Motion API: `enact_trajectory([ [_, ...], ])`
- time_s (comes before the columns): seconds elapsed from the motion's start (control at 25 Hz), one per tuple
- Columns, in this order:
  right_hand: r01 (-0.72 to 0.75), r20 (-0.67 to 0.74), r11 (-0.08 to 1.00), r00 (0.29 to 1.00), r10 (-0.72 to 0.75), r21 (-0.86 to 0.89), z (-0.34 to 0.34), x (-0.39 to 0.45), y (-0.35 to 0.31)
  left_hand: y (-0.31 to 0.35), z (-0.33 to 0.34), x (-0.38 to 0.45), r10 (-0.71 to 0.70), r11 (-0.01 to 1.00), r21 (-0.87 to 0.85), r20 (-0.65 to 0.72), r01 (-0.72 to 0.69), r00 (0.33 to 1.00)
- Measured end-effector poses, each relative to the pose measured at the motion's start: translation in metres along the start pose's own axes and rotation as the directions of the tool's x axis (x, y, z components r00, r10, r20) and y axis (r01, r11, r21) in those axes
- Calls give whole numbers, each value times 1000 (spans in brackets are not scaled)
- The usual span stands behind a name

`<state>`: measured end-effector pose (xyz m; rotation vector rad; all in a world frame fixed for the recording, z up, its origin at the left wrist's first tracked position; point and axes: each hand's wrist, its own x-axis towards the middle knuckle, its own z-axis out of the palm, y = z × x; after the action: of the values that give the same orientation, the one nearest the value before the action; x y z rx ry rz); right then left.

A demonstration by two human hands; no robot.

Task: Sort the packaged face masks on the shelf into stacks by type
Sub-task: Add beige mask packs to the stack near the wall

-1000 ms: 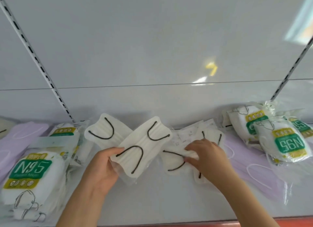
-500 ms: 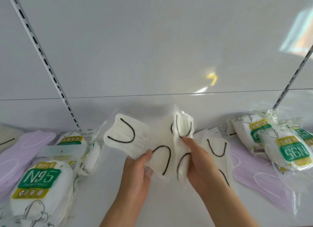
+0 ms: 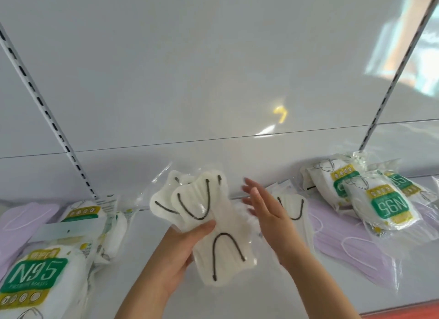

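Sorting is standing partly done: left hand [image 3: 177, 252] is gripping white black-looped masks [image 3: 213, 223] above the shelf [image 3: 142, 259], right hand [image 3: 266, 214] is hanging released; N95 packs [image 3: 380, 199] and lilac masks [image 3: 351, 247] are lying mixed

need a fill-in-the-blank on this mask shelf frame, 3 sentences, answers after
1. The left hand grips a bunch of white masks with ____ ear loops.
2. The right hand holds nothing; its fingers are ____.
3. The green label on the packs at the left reads ____.

Missing words: black; straight; N95
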<state>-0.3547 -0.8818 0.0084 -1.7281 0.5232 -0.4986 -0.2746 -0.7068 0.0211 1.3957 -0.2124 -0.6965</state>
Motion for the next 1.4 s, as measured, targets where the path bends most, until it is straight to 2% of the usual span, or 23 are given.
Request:
enact_trajectory([
  [0.04,-31,-176,970,984,-13,-243,-17,4,11,0,-5,2,15,1000,7,-56,-15,998],
  [0.08,-161,-304,832,953,-9,-531,-34,7,22,-1,-10,5,34,999,21,-95,-32,995],
  [0.12,-321,-380,621,924,40,-715,-48,6,32,-2,-14,7,48,998,46,-114,-43,992],
  [0.16,-408,-407,453,907,104,-793,-57,5,38,-2,-15,9,57,997,68,-132,-48,990],
  [0.2,-428,-402,379,903,150,-821,-60,3,39,-2,-15,10,62,996,78,-155,-50,986],
  [0.24,-424,-390,394,905,168,-815,-60,3,40,-3,-13,11,60,996,74,-179,-48,982],
  [0.28,-399,-383,459,914,131,-794,-57,3,39,-4,-11,12,57,996,72,-203,-43,978],
  [0.36,-276,-432,689,900,-59,-670,-56,-2,32,-6,-6,13,57,996,83,-237,-38,970],
  [0.4,-186,-475,844,875,-91,-504,-58,-6,26,-7,-4,14,70,994,98,-253,-46,965],
  [0.44,-76,-489,968,871,-52,-238,-62,-10,18,-6,0,13,89,991,116,-260,-61,962],
  [0.48,31,-424,998,905,-6,52,-63,-17,6,-6,5,12,104,988,136,-255,-71,961],
  [0.52,61,-352,968,936,30,245,-62,-22,-4,-4,13,9,108,986,151,-219,-76,970],
  [0.56,65,-294,961,956,18,269,-57,-24,-9,-2,24,6,84,988,144,-148,-63,985],
  [0.64,84,-289,996,954,-78,9,-43,-24,-10,-1,46,0,-18,997,79,104,10,994],
  [0.72,155,-265,974,944,-195,-165,-35,-26,-4,-5,71,-2,-50,994,109,286,19,957],
  [0.8,185,-270,976,940,-210,-116,-53,-30,8,-14,92,6,-24,988,151,289,-21,957],
  [0.88,119,-435,983,884,-169,-139,-102,-41,28,-25,113,11,-46,991,134,264,10,963],
  [0.96,-90,-631,922,754,-184,-376,-179,-57,59,-30,140,9,-85,991,125,277,52,957],
  [1.0,-225,-668,854,723,-177,-469,-222,-61,73,-32,152,8,-92,989,139,262,57,961],
  [1.12,-534,-640,594,767,42,-602,-344,-53,102,-35,201,8,-83,986,160,259,42,962],
  [1.2,-618,-584,437,779,228,-654,-395,-36,116,-38,241,14,-63,988,153,237,27,969],
  [1.28,-535,-473,405,845,250,-742,-419,-17,130,-40,287,21,-57,989,145,217,25,974],
  [1.4,-391,-398,400,915,69,-829,-428,-7,137,-48,358,30,-75,986,160,165,49,983],
])
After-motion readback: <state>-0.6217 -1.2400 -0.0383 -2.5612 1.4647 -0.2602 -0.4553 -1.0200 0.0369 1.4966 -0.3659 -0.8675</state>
